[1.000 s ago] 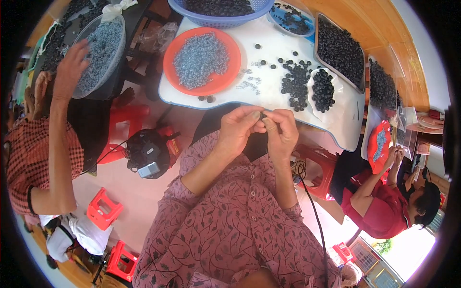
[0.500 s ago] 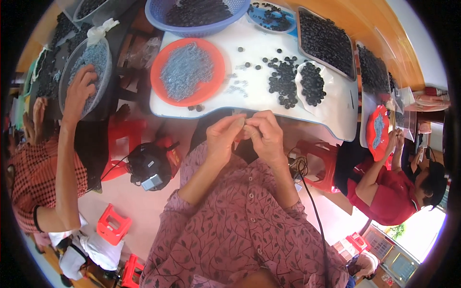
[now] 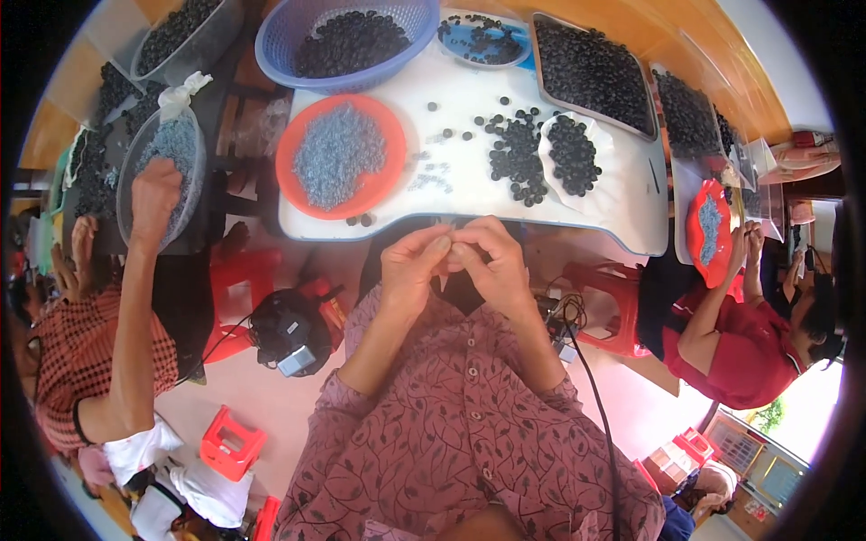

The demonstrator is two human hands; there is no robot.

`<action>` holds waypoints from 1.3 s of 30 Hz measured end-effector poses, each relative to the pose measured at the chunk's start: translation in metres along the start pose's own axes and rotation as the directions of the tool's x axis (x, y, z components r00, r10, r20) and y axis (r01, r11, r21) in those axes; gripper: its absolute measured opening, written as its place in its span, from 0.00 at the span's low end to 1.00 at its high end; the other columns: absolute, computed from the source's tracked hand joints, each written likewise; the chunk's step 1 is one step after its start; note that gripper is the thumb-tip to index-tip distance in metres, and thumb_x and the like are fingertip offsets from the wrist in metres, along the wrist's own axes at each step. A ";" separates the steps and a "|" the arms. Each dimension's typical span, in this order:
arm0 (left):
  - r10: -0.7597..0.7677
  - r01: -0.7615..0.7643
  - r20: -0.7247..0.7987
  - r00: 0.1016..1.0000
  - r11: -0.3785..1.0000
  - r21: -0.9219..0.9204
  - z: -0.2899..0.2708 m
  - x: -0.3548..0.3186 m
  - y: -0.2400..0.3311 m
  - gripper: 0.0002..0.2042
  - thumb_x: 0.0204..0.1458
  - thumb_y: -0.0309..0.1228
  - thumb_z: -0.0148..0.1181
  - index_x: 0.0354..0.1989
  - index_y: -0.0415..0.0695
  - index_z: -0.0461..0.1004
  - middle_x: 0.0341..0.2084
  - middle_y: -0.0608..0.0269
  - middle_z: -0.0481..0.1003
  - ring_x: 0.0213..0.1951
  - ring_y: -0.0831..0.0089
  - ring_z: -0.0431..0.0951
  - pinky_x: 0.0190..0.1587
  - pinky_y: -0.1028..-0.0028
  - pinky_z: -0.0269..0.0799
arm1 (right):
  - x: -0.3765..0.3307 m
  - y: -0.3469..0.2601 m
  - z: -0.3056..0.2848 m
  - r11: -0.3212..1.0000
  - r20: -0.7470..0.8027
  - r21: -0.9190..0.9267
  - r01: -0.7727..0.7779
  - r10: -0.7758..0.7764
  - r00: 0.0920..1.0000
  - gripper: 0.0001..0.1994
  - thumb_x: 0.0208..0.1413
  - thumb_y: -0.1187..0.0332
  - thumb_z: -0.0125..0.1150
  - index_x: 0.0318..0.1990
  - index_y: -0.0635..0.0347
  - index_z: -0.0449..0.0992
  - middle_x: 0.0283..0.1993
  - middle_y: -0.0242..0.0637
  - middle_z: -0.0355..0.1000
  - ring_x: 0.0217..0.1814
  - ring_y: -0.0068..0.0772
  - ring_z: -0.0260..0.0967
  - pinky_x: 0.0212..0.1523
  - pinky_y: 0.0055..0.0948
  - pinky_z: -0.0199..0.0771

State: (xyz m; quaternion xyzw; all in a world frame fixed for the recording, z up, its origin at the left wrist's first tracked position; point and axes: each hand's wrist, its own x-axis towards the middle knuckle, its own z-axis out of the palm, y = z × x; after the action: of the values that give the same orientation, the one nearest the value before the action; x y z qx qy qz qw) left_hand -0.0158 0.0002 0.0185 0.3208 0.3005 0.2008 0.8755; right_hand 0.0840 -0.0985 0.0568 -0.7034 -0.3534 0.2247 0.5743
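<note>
My left hand [image 3: 413, 270] and my right hand [image 3: 492, 266] meet just in front of the near edge of the white table [image 3: 622, 203]. Thumbs and forefingers of both are pinched together at one spot; whatever lies between the fingertips is too small and covered to name. Beyond my left hand, an orange plate [image 3: 377, 186] bears a heap of small pale blue-grey pieces [image 3: 332, 153]. A few clear pieces [image 3: 431, 178] lie beside it. Further right are loose black round parts [image 3: 517, 153] and a white wavy-edged dish [image 3: 597, 142] with more of them.
At the table's back stand a blue basket [image 3: 271, 54], a small blue dish [image 3: 448, 41] and a metal tray [image 3: 600, 120], all with black parts. On the left a co-worker's hand [image 3: 155, 194] is in a bowl; another person [image 3: 735, 352] sits at right, beside a red dish [image 3: 693, 239].
My view has shifted slightly, while my hands stay pinched together at nearly the same place. The left co-worker's hand has closed more over the bowl.
</note>
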 end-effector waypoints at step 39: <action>0.450 -0.390 -0.100 0.887 0.849 0.357 0.051 0.119 0.154 0.13 0.56 0.34 0.62 0.37 0.34 0.75 0.26 0.61 0.76 0.23 0.75 0.75 0.26 0.74 0.75 | -0.007 0.031 -0.006 0.972 -0.153 0.145 -0.187 0.209 0.966 0.06 0.56 0.78 0.60 0.39 0.63 0.80 0.36 0.27 0.69 0.37 0.16 0.66 0.39 0.18 0.65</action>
State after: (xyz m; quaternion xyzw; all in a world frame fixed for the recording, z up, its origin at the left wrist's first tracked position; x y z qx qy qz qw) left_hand 0.0814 0.1528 0.1077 0.5001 0.3294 0.3634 0.7137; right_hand 0.0916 -0.1106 0.0275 -0.7128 -0.2165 0.2437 0.6210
